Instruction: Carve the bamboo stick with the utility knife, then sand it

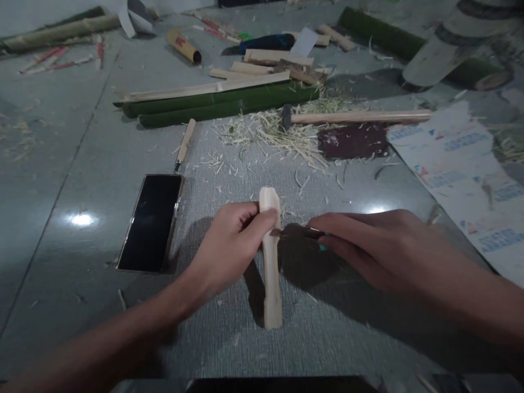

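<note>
My left hand (237,234) is closed on the upper part of a pale piece of carved bamboo (272,289), thumb across its face. The piece is narrowed along its middle and wider at both ends. To the right, my right hand (360,240) pinches a small cutting tool (314,233), most likely a knife, with a dark metal part and a bit of green showing. Its tip points left toward the bamboo piece, and a gap seems to lie between them. Most of the tool's handle is hidden in my fingers.
A phone (151,224) lies at left, below a wooden-handled tool (186,143). Beyond are split green bamboo (229,106), shavings (274,134), a hammer (360,117) and a dark red sheet (354,141). Printed paper (458,158) lies at right, near someone's leg (444,49).
</note>
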### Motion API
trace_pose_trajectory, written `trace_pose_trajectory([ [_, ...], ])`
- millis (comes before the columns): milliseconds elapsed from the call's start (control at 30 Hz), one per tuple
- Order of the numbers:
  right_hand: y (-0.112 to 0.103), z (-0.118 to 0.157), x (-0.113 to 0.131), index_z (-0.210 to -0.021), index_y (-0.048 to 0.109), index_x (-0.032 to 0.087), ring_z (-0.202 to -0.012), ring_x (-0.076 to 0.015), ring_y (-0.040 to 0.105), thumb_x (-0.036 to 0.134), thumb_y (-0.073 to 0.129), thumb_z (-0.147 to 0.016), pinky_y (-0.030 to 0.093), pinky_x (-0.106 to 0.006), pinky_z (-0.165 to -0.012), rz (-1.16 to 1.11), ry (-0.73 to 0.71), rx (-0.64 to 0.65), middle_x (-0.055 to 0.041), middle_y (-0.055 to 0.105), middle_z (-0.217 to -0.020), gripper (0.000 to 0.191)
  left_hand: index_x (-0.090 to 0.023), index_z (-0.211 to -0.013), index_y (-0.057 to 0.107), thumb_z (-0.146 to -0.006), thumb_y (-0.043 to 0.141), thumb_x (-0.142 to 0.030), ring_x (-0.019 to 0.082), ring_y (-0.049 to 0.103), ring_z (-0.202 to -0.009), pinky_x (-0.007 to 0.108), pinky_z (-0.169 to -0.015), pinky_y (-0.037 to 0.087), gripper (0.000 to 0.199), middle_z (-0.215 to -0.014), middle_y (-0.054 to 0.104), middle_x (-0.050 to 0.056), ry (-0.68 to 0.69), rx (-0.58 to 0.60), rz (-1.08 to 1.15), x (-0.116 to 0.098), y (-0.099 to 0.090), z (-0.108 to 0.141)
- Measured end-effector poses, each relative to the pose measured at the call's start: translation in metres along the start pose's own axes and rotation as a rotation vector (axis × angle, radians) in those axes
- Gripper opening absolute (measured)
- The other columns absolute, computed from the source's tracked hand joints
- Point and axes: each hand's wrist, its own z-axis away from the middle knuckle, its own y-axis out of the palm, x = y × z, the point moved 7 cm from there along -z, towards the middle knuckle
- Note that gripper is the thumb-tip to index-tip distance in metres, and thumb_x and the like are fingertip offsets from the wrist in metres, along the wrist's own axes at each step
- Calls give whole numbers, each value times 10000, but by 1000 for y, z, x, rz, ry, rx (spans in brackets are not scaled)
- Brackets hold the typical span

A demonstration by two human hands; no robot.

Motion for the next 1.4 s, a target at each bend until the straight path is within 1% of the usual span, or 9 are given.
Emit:
trace_pose_trajectory([
  [67, 4, -1, 1, -1104, 659, 273, -530, -172, 570, 336, 451, -1074, 256, -310, -528, 40, 21, 11, 7, 696, -728, 220, -197, -666, 501, -982, 591, -449, 110, 377, -538, 247, -481, 276, 414, -618, 371, -32, 2, 5, -5, 0, 1, 0],
  [167, 10, -3, 2, -1097, 639, 265, -518, -165, 560, 344, 421, -1089, 238, -307, -519, 14, 60, 38, 16, 677, -697, 232, -196, -685, 531, -982, 597, -429, 113, 401, -545, 249, -484, 280, 384, -616, 398, -28, 0, 12, -10, -1, 2, 0],
  [367, 9, -6, 3, -1073, 616, 244, -491, -160, 557, 345, 424, -1091, 217, -303, -504, 11, 66, 24, 32, 661, -673, 217, -191, -684, 534, -1018, 559, -439, 104, 404, -527, 249, -476, 282, 417, -603, 427, -28, 23, 57, -22, -6, 3, -1],
  [533, 11, -7, 1, -1059, 616, 238, -463, -160, 540, 337, 442, -1078, 188, -298, -499, 41, 69, 50, 42, 636, -632, 201, -211, -843, 557, -1031, 562, -380, 97, 456, -505, 224, -461, 330, 253, -626, 494, -43, 46, 132, 29, -9, 6, -3],
  [667, 13, -7, -1, -1035, 602, 243, -466, -150, 524, 323, 438, -1071, 182, -297, -506, 22, 83, 94, 49, 594, -601, 186, -215, -865, 546, -1036, 556, -368, 102, 477, -522, 219, -471, 359, 229, -649, 519, -39, 52, 120, -5, -9, 7, -3],
  [800, 16, -7, -4, -997, 579, 252, -474, -134, 485, 325, 445, -1068, 189, -298, -515, -50, 80, 157, 57, 550, -593, 168, -217, -860, 548, -1039, 547, -378, 112, 486, -532, 232, -478, 352, 241, -660, 526, -32, 59, 125, -44, -8, 8, -3],
  [967, 17, -9, -6, -993, 579, 251, -495, -126, 484, 300, 477, -1062, 196, -295, -528, -108, 79, 203, 53, 580, -616, 132, -221, -839, 532, -1038, 545, -377, 116, 474, -528, 241, -484, 338, 254, -644, 505, -36, 49, 123, -49, -6, 9, -2],
  [1133, 15, -11, -5, -973, 588, 243, -501, -124, 517, 280, 474, -1054, 197, -293, -531, -139, 94, 251, 44, 609, -625, 145, -225, -835, 517, -1038, 547, -394, 123, 483, -540, 252, -494, 332, 265, -654, 510, -34, 47, 126, -65, -7, 10, -1],
  [1400, 14, -10, -7, -999, 585, 263, -524, -125, 513, 359, 446, -1087, 238, -288, -540, -137, 55, 274, 55, 574, -644, 191, -228, -839, 521, -1052, 521, -400, 126, 490, -556, 258, -500, 335, 274, -674, 515, -32, 53, 105, -143, -5, 10, 1],
])
